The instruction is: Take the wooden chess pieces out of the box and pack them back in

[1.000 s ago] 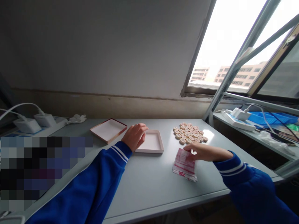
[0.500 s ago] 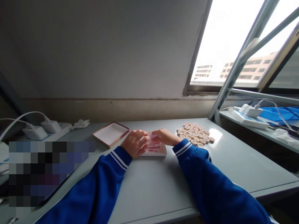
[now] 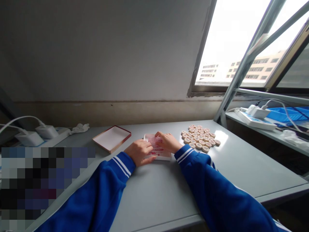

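Observation:
A shallow white box (image 3: 166, 158) lies on the table in front of me, with a thin, folded sheet (image 3: 156, 149) printed in pinkish red inside it. My left hand (image 3: 140, 151) is around the box's left side, fingers over the sheet and thumb along the front wall. From the right, my right hand (image 3: 167, 141) reaches over the box, its bent fingers closed on the sheet's back part; the fingertips are partly hidden. To the left lies the box lid (image 3: 112, 137), inside up. Round wooden Chinese chess pieces (image 3: 200, 138) lie grouped to the right.
White power strips with plugs stand at the far left (image 3: 47, 132) and on the right-hand shelf (image 3: 257, 117). Crumpled white tissue (image 3: 80, 128) lies by the left strip. A metal frame post (image 3: 228, 96) rises at the table's back right corner, near a blue tray (image 3: 287, 116).
My left fingers have spread a little, with the thumb now lower along the box front. The right hand has shifted slightly, and more of the red-printed sheet shows. The view has moved a little.

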`<state>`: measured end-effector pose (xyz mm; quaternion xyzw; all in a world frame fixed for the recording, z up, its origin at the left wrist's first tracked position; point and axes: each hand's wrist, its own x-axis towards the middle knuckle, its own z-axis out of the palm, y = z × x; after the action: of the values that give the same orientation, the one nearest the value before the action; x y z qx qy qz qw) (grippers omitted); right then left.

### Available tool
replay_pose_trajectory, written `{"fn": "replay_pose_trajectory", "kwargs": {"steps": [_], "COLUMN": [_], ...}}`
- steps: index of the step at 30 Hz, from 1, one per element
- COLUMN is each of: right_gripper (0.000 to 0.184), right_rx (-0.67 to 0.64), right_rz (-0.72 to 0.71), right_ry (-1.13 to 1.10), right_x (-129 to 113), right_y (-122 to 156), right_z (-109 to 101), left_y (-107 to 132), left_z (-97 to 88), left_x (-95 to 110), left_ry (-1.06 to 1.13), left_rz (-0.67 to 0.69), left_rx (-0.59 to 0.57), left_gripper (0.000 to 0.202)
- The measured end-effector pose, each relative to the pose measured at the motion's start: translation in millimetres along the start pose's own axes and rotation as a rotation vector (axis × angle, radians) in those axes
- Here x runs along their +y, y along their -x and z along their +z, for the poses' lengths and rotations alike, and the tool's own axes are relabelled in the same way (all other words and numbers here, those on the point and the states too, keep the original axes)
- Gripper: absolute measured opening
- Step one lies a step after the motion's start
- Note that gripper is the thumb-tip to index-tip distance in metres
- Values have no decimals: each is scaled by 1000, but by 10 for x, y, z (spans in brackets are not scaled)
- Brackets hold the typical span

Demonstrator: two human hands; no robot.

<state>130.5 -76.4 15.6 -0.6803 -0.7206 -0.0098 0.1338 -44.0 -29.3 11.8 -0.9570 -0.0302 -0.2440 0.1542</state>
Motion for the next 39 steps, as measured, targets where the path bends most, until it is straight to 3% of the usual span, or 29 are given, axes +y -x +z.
{"fn": "replay_pose_trajectory", "kwargs": {"steps": [6,13,20,24,30,34,39], "right_gripper": [26,38,31,24,22,16,16], "right_rx": [-20,34,113,-3,14,86,213], "right_rz": [-11,-85,-193,-255,-265,-232,-403], "right_ry": [9,8,88,-7,-149,-250,-563], "right_x": [-11,6,-32,-32,13,-20,-150], "right_y": [11,50,88,77,44,41,67], "right_z": [23,41,-53,-3,66,-31,-143], "left_y": [4,0,-5,-16,-17,1,5], "left_z": [24,29,26,17,-6,-20,-51], "left_x": [7,28,22,42,100,108,112], "left_ry": [9,1,12,32,65,12,-36], "left_rz": [-13,-33,20,42,59,31,5], "left_rx": [-47,-81,-32,-7,-5,72,121], "left_gripper": [36,37,35,33,33,36,35]}}
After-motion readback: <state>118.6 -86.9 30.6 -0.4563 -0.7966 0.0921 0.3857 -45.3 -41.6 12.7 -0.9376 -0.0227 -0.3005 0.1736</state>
